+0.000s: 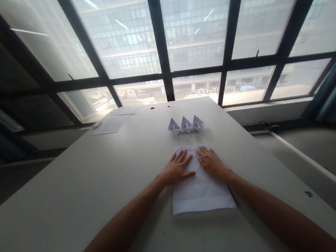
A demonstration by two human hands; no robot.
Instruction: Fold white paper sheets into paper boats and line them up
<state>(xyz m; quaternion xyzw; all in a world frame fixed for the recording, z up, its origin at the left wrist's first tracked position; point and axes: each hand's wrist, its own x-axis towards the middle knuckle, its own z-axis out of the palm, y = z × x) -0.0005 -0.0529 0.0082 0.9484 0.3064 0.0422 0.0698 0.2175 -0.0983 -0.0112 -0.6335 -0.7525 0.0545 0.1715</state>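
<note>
A creased sheet of white paper (203,195) lies on the table in front of me. My left hand (178,168) rests flat on its upper left part, fingers spread. On the upper right part lies my right hand (211,162), also flat with the fingers apart. Neither hand grips anything. Just beyond the sheet, three folded paper boats (186,125) stand side by side in a row. Parts of the sheet's far half are hidden under my hands.
The white table (102,186) stretches away toward large windows (194,25). Several loose paper sheets (109,125) lie at its far left. Two small dark spots (152,108) show near the far edge. A white pipe (315,164) runs beyond the right edge.
</note>
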